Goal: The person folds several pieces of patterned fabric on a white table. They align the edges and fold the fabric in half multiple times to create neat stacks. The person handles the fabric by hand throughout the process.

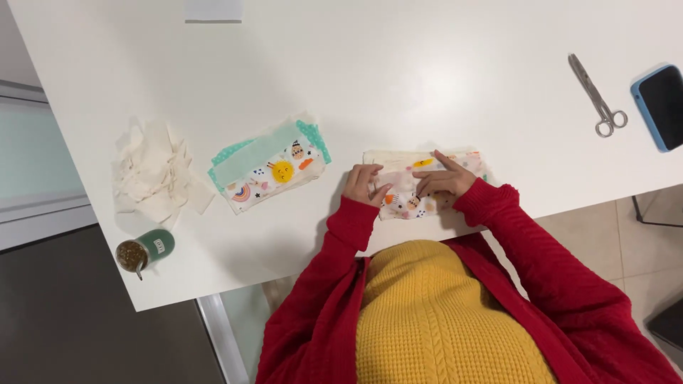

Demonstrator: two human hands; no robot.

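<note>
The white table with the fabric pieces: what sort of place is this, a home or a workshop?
Probably a home craft or sewing corner. Both hands, left hand and right hand, press a printed fabric piece on the white table; a fabric stack and scissors lie nearby.

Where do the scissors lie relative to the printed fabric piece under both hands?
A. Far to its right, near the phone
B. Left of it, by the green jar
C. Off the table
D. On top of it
A: the scissors lie closed on the white table, well right of the fabric piece under the left hand and right hand, beside the blue phone.
</note>
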